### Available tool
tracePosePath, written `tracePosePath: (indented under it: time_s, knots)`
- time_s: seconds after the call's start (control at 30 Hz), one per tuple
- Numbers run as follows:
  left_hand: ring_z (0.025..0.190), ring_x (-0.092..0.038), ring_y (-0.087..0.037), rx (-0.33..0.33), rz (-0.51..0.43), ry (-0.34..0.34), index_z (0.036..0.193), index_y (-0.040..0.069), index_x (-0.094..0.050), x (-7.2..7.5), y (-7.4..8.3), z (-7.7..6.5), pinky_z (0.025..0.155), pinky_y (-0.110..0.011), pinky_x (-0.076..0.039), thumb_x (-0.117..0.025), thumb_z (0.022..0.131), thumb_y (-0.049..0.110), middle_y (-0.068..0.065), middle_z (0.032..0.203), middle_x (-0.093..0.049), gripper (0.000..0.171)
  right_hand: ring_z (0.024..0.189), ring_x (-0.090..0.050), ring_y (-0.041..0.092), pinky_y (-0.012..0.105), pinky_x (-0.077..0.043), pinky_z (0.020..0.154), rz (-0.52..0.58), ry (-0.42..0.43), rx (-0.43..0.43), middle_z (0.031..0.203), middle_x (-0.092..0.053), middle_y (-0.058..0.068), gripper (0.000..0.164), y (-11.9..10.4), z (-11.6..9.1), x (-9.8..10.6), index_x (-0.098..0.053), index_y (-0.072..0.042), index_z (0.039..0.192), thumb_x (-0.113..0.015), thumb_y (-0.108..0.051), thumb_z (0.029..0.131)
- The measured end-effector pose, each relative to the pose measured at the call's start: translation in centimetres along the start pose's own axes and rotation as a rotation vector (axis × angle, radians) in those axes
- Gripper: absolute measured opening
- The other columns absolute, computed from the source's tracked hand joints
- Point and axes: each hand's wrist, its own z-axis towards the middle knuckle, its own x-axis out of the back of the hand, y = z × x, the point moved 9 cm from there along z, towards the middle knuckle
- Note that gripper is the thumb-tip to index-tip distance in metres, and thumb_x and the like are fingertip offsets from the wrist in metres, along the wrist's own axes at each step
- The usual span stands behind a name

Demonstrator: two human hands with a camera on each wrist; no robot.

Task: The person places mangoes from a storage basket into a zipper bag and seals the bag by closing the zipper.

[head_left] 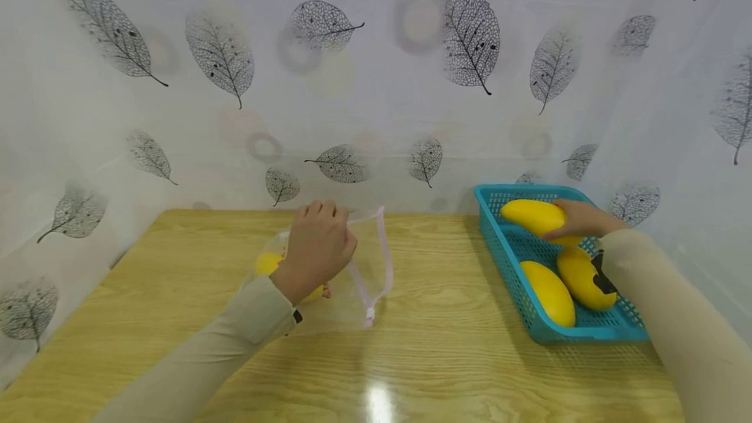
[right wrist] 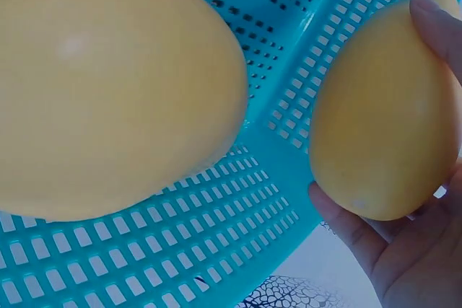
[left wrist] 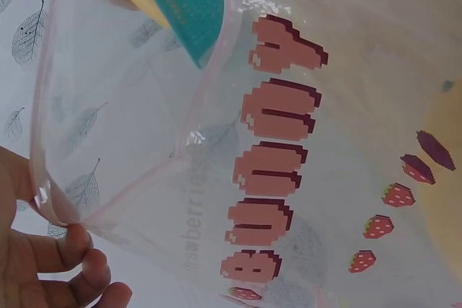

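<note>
My left hand [head_left: 320, 243] pinches the edge of a clear zip bag [left wrist: 274, 171], printed with "BUNNY" and small strawberries. The bag's pink-trimmed mouth [head_left: 388, 266] gapes toward the right. Inside lies a yellow mango [head_left: 268, 264], partly hidden behind the hand and wrist. Over the far part of a teal basket [head_left: 499, 247], my right hand [head_left: 584, 217] grips another yellow mango [head_left: 531, 215]. The right wrist view shows thumb and fingers around this mango [right wrist: 386, 113]. Two more mangoes, one on the left [head_left: 549, 292] and one on the right [head_left: 581, 276], rest in the basket.
The wooden table [head_left: 440, 358] runs back to a pale curtain [head_left: 364, 109] with dark leaf prints. The basket stands at the table's right side, its perforated walls rising around the mangoes. Bare wood separates bag and basket.
</note>
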Motion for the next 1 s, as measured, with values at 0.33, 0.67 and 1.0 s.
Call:
tracePosePath:
  time_s: [0.33,0.67,1.0]
  knots:
    - [0.064,-0.050,-0.024,0.003,-0.001,-0.004,0.064,0.007,-0.051,-0.1,-0.1,0.0,0.062,-0.037,-0.043,-0.055,0.077,0.012,-0.007,0.067,-0.054,0.014,0.085,-0.054,0.027,0.041,-0.046,0.071,-0.017,0.054,0.046,0.111,-0.057,0.026,0.090,-1.0,0.0,0.6,-0.038,0.013,0.130,-0.070,-0.050,0.074]
    - [0.063,-0.050,-0.024,0.003,0.001,-0.003,0.063,0.008,-0.049,0.0,-0.1,0.1,0.062,-0.037,-0.043,-0.054,0.076,0.011,-0.007,0.066,-0.053,0.015,0.084,-0.054,0.023,0.039,-0.046,0.071,-0.030,0.082,0.069,0.106,-0.059,0.018,0.085,-1.9,0.1,1.2,-0.042,0.009,0.129,-0.071,-0.049,0.074]
    - [0.062,-0.049,-0.023,0.007,-0.001,-0.019,0.063,0.008,-0.048,-0.1,-0.2,0.0,0.062,-0.036,-0.042,-0.054,0.077,0.013,-0.007,0.066,-0.053,0.016,0.084,-0.055,0.024,0.042,-0.046,0.072,-0.018,0.104,0.052,0.107,-0.059,0.019,0.088,-2.5,-0.7,2.4,-0.040,0.008,0.131,-0.071,-0.051,0.074]
